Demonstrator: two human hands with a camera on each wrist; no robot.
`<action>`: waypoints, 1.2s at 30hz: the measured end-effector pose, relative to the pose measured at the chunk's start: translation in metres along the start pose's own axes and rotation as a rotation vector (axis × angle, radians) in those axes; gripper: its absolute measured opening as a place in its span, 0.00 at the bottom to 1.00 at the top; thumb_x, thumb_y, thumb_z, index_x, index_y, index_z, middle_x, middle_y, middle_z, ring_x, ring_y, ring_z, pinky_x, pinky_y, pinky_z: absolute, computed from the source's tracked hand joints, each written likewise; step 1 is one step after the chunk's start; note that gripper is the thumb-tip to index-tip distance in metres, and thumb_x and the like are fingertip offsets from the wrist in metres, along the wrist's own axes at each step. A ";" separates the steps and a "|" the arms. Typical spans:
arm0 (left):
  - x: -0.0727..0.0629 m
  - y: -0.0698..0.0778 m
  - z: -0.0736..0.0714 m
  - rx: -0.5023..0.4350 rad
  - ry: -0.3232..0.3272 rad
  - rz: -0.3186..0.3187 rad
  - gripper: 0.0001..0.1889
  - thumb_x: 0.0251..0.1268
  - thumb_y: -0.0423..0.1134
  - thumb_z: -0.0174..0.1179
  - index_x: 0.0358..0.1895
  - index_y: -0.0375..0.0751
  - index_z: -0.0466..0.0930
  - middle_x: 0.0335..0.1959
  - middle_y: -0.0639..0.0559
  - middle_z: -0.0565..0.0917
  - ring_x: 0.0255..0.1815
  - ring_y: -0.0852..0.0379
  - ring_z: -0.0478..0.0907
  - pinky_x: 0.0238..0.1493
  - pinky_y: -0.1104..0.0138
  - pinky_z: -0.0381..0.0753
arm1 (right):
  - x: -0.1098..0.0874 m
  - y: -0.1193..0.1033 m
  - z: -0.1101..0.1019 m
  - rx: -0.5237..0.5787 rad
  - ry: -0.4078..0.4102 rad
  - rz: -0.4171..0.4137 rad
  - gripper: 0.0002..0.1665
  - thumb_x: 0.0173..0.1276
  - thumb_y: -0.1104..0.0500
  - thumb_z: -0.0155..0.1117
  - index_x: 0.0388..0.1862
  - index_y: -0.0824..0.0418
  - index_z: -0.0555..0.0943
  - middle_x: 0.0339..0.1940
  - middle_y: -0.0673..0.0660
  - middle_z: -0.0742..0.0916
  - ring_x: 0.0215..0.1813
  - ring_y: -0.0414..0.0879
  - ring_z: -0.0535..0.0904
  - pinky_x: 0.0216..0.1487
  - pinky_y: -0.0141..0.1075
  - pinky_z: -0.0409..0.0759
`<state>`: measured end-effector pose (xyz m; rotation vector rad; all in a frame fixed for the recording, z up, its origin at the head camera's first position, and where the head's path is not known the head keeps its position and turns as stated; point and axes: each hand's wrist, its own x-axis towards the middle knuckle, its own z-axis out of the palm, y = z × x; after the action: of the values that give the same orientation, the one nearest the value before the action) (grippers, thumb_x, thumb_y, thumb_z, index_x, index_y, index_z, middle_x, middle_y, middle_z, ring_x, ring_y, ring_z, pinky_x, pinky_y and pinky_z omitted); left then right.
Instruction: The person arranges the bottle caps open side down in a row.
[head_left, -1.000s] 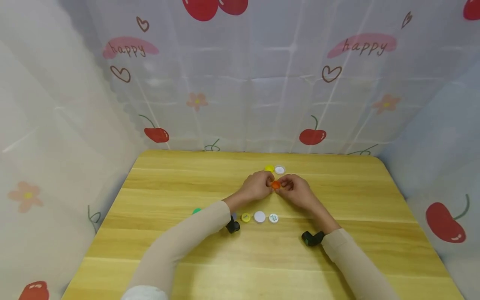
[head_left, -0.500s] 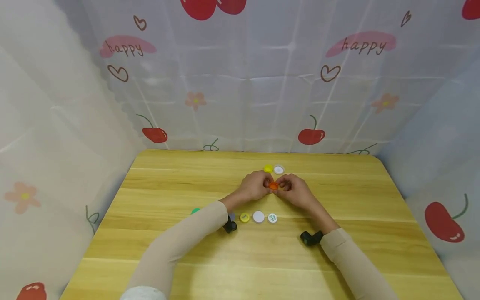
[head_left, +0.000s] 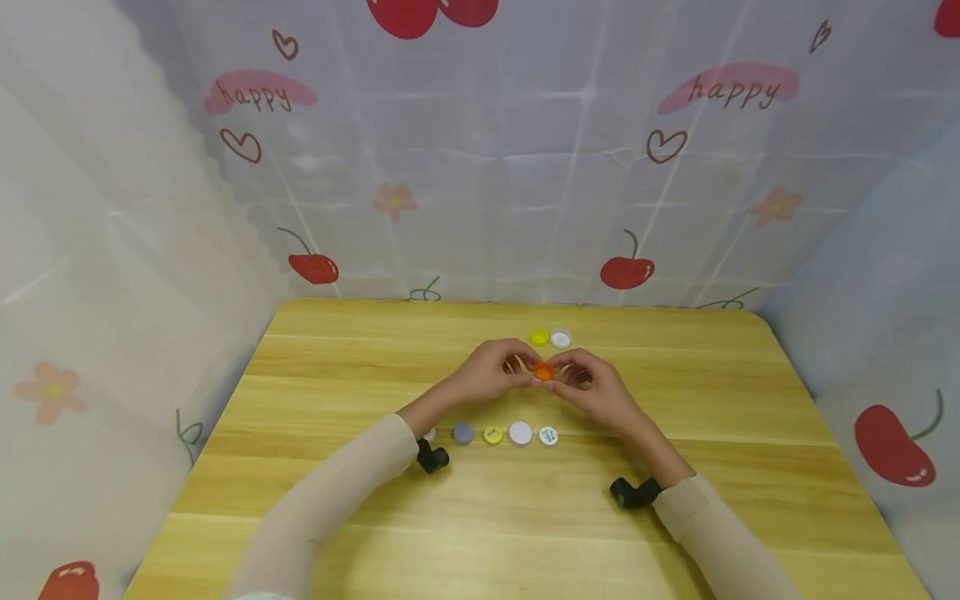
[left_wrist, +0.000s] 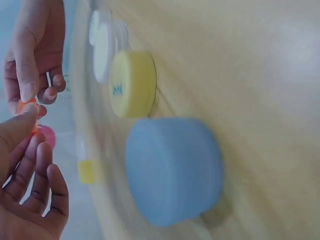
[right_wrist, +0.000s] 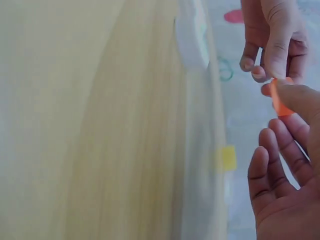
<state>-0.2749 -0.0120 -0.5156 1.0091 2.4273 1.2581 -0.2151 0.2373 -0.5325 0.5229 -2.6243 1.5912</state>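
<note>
Both hands meet over the middle of the wooden table (head_left: 675, 533) and pinch a small orange cap (head_left: 543, 372) between them. My left hand (head_left: 517, 369) holds it from the left with its other fingers spread loosely. My right hand (head_left: 570, 375) holds it from the right. In the left wrist view the orange cap (left_wrist: 26, 107) sits under my left thumb, with the right hand's fingertips (left_wrist: 30, 90) on it from above. The right wrist view shows the orange cap (right_wrist: 280, 100) at my right thumb tip, the left hand (right_wrist: 272, 35) above it.
A row of caps lies near my forearms: grey-blue (head_left: 462, 432), yellow (head_left: 492, 435), white (head_left: 520, 432) and printed white (head_left: 548, 436). A yellow cap (head_left: 538, 337) and a white cap (head_left: 560, 339) lie beyond my hands. Cherry-print curtains enclose the table on three sides.
My left forearm has drawn back to the left, uncovering the grey-blue cap and hiding the green one. The left hand's fingers have spread. The orange cap stays between both hands.
</note>
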 end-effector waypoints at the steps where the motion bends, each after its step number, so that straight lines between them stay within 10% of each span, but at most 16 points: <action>1: -0.005 0.002 -0.001 -0.025 0.016 0.016 0.14 0.72 0.48 0.73 0.56 0.55 0.89 0.49 0.60 0.89 0.42 0.62 0.84 0.45 0.68 0.87 | -0.001 -0.003 0.001 0.016 0.008 -0.016 0.16 0.73 0.58 0.76 0.58 0.53 0.86 0.51 0.57 0.90 0.43 0.46 0.85 0.48 0.31 0.85; 23: -0.066 0.036 0.004 -0.263 0.271 0.130 0.13 0.71 0.42 0.74 0.56 0.54 0.91 0.49 0.55 0.91 0.41 0.60 0.85 0.47 0.64 0.88 | -0.023 -0.051 0.019 0.251 0.060 -0.228 0.22 0.65 0.74 0.76 0.56 0.61 0.86 0.50 0.58 0.88 0.44 0.43 0.83 0.48 0.30 0.85; 29: -0.070 0.037 0.001 -0.374 0.209 0.069 0.13 0.73 0.43 0.72 0.57 0.52 0.90 0.51 0.51 0.91 0.44 0.57 0.86 0.48 0.63 0.89 | -0.023 -0.053 0.019 0.267 0.048 -0.232 0.21 0.65 0.75 0.76 0.55 0.62 0.86 0.49 0.59 0.88 0.44 0.44 0.83 0.49 0.31 0.85; 36: -0.071 0.035 -0.003 -0.625 0.029 -0.170 0.13 0.79 0.43 0.65 0.56 0.38 0.89 0.43 0.58 0.90 0.45 0.60 0.86 0.52 0.66 0.88 | -0.023 -0.054 0.019 0.258 0.025 -0.242 0.22 0.64 0.74 0.77 0.54 0.59 0.87 0.49 0.58 0.89 0.45 0.45 0.83 0.49 0.31 0.85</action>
<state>-0.2078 -0.0472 -0.4938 0.5923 1.8720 1.7992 -0.1743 0.2047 -0.4998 0.7919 -2.2450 1.8464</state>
